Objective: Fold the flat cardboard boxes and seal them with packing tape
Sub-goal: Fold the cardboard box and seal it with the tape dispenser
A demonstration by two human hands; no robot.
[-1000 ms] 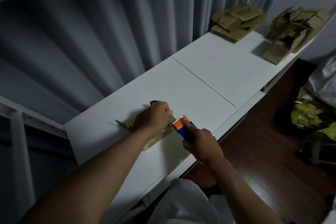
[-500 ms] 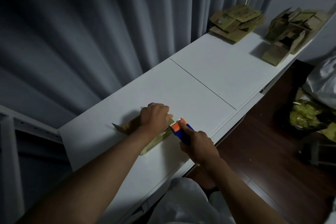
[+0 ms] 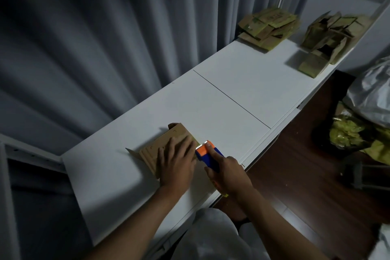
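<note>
box [image 3: 166, 150] lying flat, long axis seemingly diagonal

Small brown cardboard box [image 3: 168, 145] lying low on the near part of a white table [image 3: 232, 99], one end flap raised at its far corner, another sticking out at its left end. Blue tape dispenser [image 3: 207, 157] with orange head and toothed edge touching the box's right edge. Two heaps of more cardboard, flat pile [image 3: 269, 27] and folded pile [image 3: 331, 38], lying well apart at the far end.
</note>
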